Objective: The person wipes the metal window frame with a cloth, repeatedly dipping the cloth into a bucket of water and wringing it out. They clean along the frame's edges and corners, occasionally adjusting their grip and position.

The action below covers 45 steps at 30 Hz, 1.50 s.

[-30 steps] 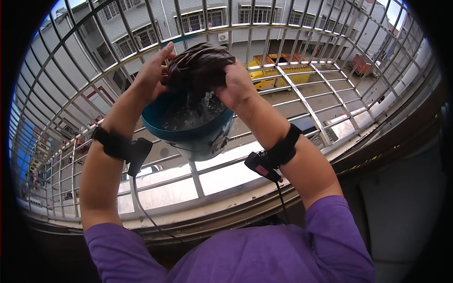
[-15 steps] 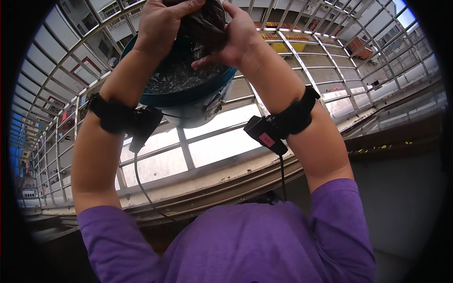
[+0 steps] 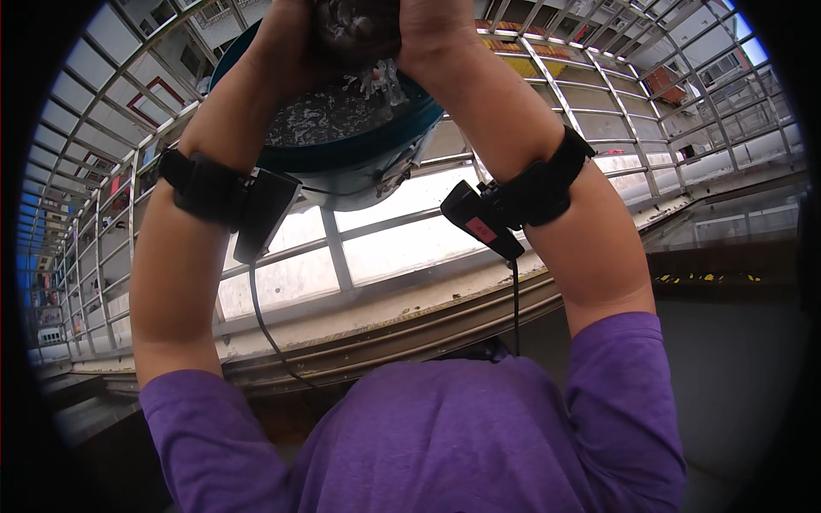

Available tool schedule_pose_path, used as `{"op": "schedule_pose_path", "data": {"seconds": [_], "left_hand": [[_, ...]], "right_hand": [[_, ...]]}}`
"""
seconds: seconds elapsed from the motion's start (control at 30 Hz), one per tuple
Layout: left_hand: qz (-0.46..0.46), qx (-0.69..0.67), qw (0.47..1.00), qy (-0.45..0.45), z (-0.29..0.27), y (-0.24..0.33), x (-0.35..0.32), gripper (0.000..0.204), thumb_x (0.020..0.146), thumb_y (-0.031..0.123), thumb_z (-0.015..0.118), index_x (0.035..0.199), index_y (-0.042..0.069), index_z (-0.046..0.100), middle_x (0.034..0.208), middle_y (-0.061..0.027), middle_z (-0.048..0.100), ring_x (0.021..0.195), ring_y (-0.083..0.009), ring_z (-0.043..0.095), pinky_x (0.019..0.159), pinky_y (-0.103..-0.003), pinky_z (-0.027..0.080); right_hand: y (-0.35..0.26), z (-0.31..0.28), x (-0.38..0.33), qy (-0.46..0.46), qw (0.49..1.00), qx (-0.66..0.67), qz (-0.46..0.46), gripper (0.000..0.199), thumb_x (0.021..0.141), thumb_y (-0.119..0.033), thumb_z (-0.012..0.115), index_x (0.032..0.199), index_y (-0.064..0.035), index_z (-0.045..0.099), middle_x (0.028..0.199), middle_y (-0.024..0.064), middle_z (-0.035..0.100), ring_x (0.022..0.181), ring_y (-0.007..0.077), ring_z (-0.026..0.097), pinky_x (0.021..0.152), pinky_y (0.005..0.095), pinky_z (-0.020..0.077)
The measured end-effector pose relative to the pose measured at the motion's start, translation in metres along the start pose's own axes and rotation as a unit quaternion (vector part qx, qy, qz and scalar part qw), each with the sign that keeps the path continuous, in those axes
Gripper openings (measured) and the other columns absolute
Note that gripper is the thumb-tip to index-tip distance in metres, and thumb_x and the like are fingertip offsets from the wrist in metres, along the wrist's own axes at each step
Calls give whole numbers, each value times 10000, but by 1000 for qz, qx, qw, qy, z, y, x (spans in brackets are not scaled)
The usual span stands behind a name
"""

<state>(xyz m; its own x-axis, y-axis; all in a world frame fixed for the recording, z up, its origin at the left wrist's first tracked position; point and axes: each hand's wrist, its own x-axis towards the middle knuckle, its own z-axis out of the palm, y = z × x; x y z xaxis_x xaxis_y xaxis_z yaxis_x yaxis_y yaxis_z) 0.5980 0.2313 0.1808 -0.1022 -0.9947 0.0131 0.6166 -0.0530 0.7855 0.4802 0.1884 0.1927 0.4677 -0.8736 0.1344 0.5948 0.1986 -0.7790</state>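
A dark, wet cloth (image 3: 355, 24) is bunched between my two hands at the top edge of the view. My left hand (image 3: 286, 34) grips it from the left and my right hand (image 3: 434, 27) from the right. Most of the fingers are cut off by the frame or hidden behind the cloth. Water runs and splashes from the cloth into the blue-green bucket (image 3: 351, 160) beneath it. Rippling water (image 3: 321, 118) fills part of that bucket. My forearms reach over its near rim.
The bucket stands on a metal-barred window cage (image 3: 335, 248), just beyond a window sill with a brown sliding track (image 3: 410, 329). Black strapped devices with cables sit on my left forearm (image 3: 244, 205) and right forearm (image 3: 505, 209). Buildings show through the bars.
Both hands have moved up and away, carrying the cloth partly out of the frame. The cloth is more tightly bunched, and more water pours from it into the bucket.
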Motion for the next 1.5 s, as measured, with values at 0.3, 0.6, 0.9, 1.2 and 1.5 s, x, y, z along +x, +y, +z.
{"op": "schedule_pose_path", "data": {"seconds": [0.3,0.6,0.9,1.2,1.5], "left_hand": [[291,196,927,129,-24,-2,15,132,902,89,568,1020,51,613,872,-50,632,797,-126,623,706,-261,529],[197,123,966,116,-2,-10,6,245,986,271,507,1056,56,600,923,-51,649,840,-161,647,749,-287,534],[58,59,996,25,-20,-11,7,348,977,355,455,1033,46,606,929,-89,661,835,-213,660,744,-350,549],[31,153,986,58,-35,-7,-27,328,951,331,515,1057,29,586,952,-98,658,849,-212,663,743,-331,554],[15,198,977,75,-42,-6,-47,335,925,308,574,1082,12,566,975,-107,654,862,-211,666,742,-313,558]], "right_hand": [[-8,-14,-4,18,974,-213,75,377,978,-367,402,1127,-70,579,955,79,645,799,199,625,688,378,511],[10,4,3,35,998,-25,-45,230,960,-210,536,1046,-6,600,927,103,648,792,195,638,704,343,530],[7,7,4,-51,810,-416,-411,147,780,-125,633,729,9,601,715,133,631,694,234,604,639,355,472],[-4,14,-22,-126,651,-595,-454,168,722,-168,679,660,-72,556,731,96,584,711,294,595,604,398,464],[-5,7,-27,-202,595,-594,-502,176,685,-153,694,641,-110,529,682,70,562,636,280,597,526,401,456]]}}
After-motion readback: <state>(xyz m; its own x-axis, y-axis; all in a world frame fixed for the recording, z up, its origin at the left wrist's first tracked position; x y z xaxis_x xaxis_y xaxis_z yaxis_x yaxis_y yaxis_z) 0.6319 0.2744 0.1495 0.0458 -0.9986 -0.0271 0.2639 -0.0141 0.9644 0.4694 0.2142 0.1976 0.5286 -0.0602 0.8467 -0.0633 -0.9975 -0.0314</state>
